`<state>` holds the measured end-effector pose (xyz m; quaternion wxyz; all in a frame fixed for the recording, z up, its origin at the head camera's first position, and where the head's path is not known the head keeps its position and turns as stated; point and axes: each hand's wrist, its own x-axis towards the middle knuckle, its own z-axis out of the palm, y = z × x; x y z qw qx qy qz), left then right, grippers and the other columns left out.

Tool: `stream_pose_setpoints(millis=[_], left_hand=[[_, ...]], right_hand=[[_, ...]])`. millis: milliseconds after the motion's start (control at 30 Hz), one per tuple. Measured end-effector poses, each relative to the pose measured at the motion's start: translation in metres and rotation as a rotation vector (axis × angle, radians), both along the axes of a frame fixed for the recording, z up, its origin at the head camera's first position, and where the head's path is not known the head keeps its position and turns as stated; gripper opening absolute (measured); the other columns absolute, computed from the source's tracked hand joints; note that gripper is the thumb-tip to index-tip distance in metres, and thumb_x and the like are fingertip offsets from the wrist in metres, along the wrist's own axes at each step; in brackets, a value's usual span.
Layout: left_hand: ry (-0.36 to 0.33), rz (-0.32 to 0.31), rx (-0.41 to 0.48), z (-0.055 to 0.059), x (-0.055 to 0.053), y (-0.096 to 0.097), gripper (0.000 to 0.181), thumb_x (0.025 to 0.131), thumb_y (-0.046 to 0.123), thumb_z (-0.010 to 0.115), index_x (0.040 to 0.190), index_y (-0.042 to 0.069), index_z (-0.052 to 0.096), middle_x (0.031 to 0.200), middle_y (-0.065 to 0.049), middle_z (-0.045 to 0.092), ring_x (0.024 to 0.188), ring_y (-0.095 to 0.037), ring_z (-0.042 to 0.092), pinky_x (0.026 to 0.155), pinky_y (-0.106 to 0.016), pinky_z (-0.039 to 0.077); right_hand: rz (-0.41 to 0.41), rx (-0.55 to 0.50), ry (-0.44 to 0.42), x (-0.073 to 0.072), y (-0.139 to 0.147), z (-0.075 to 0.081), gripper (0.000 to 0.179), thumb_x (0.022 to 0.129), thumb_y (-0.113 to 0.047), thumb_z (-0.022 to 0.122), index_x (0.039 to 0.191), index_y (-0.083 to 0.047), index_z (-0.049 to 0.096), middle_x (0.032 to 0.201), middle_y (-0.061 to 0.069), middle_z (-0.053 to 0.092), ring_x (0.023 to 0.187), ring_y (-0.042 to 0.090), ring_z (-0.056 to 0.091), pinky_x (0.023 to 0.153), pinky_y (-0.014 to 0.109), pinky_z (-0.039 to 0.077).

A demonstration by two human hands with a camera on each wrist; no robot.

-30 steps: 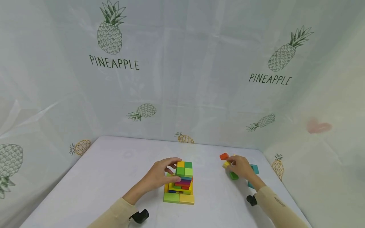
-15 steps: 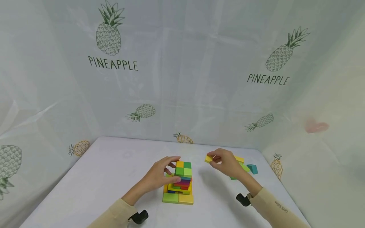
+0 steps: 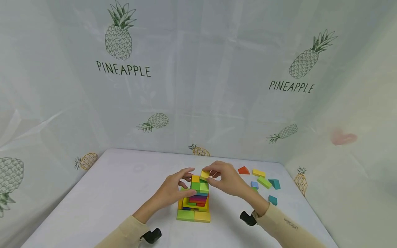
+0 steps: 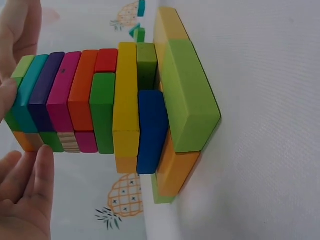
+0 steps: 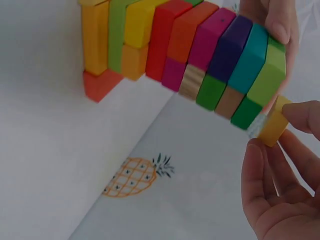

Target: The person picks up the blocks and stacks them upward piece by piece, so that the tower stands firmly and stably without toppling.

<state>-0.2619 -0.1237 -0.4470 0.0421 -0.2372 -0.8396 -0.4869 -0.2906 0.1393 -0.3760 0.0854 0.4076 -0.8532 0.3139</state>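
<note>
A tower of stacked colourful wooden blocks stands on a wide base of flat blocks, among them a light green block at the front. My left hand holds the tower's upper part from the left side, thumb against the front and fingers towards the back. Between thumb and fingers my right hand pinches a small yellow block. That block is tilted, right at the back right of the tower's top, beside a dark green block.
Several loose blocks lie on the white table to the right, among them an orange-red triangle, a yellow block, a light green block and a teal block. A pineapple-print sheet hangs behind the table.
My right hand has picked up the yellow block among the loose blocks and carried it left to the tower's top. My left hand has stayed at the tower.
</note>
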Motion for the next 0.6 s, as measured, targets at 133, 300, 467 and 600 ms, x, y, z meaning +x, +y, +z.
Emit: stream_pose_setpoints(millis=[133, 300, 467, 600], left_hand=[[0.015, -0.005, 0.000, -0.001, 0.000, 0.000, 0.076, 0.092, 0.039, 0.085, 0.157, 0.022, 0.050, 0.138, -0.007, 0.067, 0.107, -0.029, 0.070, 0.093, -0.044, 0.062], [0.029, -0.016, 0.004, 0.000, 0.001, 0.000, 0.075, 0.092, 0.040, 0.084, 0.156, 0.020, 0.051, 0.137, -0.007, 0.068, 0.109, -0.031, 0.069, 0.092, -0.040, 0.062], [0.023, -0.004, -0.008, 0.001, 0.001, 0.001, 0.074, 0.092, 0.041, 0.084, 0.156, 0.021, 0.051, 0.137, -0.006, 0.068, 0.107, -0.028, 0.070, 0.091, -0.039, 0.062], [0.012, -0.006, 0.007, 0.001, 0.001, 0.000, 0.074, 0.092, 0.040, 0.085, 0.155, 0.022, 0.051, 0.137, -0.008, 0.068, 0.108, -0.032, 0.070, 0.092, -0.045, 0.062]], right_hand=[[0.020, 0.014, -0.019, -0.001, -0.010, -0.005, 0.030, 0.095, -0.010, 0.080, 0.125, -0.010, 0.077, 0.111, -0.002, 0.074, 0.098, 0.017, 0.070, 0.088, 0.033, 0.063], [0.004, -0.001, -0.021, -0.004, -0.013, -0.013, 0.034, 0.095, -0.015, 0.082, 0.128, -0.012, 0.075, 0.116, -0.003, 0.074, 0.101, 0.013, 0.069, 0.088, 0.032, 0.062], [-0.023, -0.029, -0.046, -0.005, -0.009, -0.017, 0.033, 0.094, -0.018, 0.083, 0.126, -0.013, 0.075, 0.117, -0.004, 0.074, 0.101, 0.012, 0.069, 0.088, 0.034, 0.063], [-0.020, -0.028, -0.056, -0.005, -0.010, -0.018, 0.029, 0.095, -0.020, 0.082, 0.124, -0.017, 0.077, 0.114, -0.008, 0.075, 0.101, 0.010, 0.069, 0.088, 0.034, 0.062]])
